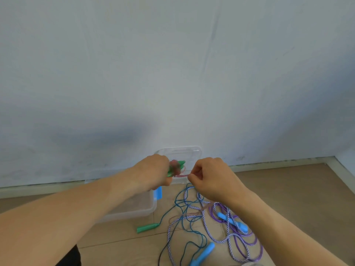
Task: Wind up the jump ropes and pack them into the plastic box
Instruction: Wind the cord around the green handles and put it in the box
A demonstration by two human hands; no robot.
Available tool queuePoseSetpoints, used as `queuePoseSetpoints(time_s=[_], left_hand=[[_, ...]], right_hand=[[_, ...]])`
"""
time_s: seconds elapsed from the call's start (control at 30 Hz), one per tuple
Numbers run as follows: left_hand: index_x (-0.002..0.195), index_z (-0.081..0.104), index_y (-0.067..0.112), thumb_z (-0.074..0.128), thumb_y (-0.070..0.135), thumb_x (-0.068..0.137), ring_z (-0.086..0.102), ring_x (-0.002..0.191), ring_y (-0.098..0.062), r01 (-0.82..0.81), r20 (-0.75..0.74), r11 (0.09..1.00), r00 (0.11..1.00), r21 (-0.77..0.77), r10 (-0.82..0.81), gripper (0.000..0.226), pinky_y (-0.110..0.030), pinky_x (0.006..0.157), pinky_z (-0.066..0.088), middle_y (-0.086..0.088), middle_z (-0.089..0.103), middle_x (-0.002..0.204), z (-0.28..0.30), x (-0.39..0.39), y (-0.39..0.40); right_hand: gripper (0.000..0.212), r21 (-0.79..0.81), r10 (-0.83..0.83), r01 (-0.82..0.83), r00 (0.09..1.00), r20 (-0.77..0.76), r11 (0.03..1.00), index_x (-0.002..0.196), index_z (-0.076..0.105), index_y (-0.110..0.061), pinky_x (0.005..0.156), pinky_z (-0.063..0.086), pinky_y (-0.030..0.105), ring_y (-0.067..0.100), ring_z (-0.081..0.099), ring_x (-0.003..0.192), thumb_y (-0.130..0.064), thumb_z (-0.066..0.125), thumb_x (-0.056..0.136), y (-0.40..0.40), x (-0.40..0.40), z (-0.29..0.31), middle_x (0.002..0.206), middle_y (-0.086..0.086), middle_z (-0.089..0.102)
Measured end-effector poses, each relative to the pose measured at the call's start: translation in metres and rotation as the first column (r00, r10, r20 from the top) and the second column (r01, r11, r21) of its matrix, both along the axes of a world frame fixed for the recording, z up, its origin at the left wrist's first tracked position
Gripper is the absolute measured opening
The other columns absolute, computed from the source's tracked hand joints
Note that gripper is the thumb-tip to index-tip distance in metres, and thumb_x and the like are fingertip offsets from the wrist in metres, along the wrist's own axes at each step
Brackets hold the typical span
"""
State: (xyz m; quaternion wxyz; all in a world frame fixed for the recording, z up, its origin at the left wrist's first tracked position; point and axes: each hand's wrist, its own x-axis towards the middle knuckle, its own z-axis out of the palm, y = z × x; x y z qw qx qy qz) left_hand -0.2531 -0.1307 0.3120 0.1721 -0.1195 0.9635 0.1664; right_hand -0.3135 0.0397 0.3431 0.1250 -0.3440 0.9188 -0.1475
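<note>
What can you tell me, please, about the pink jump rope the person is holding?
The pink jump rope is a thin, pale pink cord, partly wound around green handles gripped in the left hand. A short strand runs across to the right hand, whose fingers pinch it. It is held above the floor, before the clear plastic box's lid.

The rope wound around the green handles looks pink, though it is blurry. Another green handle lies on the tan floor, with a dark teal rope joined to it. One rope has purple and white stripes, like candy. Another rope is shiny purple. Two handles are light blue. The box is clear, with a blue clip on its side. The wall is pale grey-blue.
</note>
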Motion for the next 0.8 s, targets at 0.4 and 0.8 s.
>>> queuePoseSetpoints(time_s=[0.4, 0.8], left_hand=[[0.068, 0.043, 0.022, 0.068, 0.035, 0.084, 0.039, 0.049, -0.012, 0.54, -0.157, 0.842, 0.832, 0.008, -0.532, 0.033, -0.028, 0.055, 0.033, 0.004, 0.04, 0.053, 0.007, 0.009, 0.033], [0.111, 0.05, 0.014, 0.067, 0.029, 0.093, 0.049, 0.043, -0.024, 0.036, -0.182, 0.542, 0.959, 0.84, 0.218, 0.029, -0.029, 0.044, 0.042, -0.009, 0.064, 0.061, 0.021, 0.013, 0.004]], right_hand=[[0.004, -0.419, 0.111, 0.062, 0.92, 0.376, 0.906, 0.081, 0.075, -0.019, 0.073, 0.055, 0.03, 0.013, 0.066, 0.069, -0.019, 0.075, 0.085, 0.02, -0.023, -0.009, 0.076, 0.002, 0.074], [0.031, -0.427, 0.027, 0.136, 0.935, 0.354, 0.894, 0.07, 0.067, -0.027, 0.045, 0.031, 0.018, 0.004, 0.035, 0.04, -0.029, 0.056, 0.098, 0.011, -0.022, -0.003, 0.053, -0.007, 0.058]])
